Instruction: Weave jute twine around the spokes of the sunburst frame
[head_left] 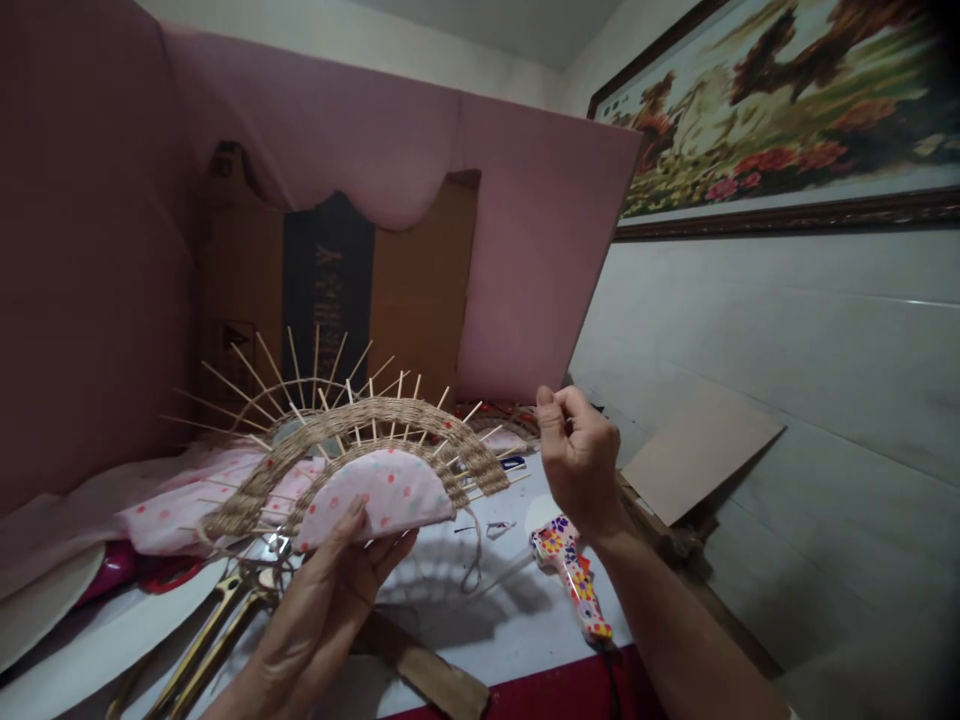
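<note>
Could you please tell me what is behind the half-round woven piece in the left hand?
Behind the woven piece in the left hand show brown cardboard with a dark band, and pink spotted cloth. Whatever lies directly behind its fabric panel is covered.

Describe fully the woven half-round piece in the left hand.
The woven half-round piece has a pale cloth-covered centre dotted with red, its straight edge down, right end higher. A tan woven band, seemingly cord, hugs the curve; thin pale sticks fan out through a larger arched band. A loose strand dangles at right. The left hand holds it above the white table, thumb on the cloth.
</note>
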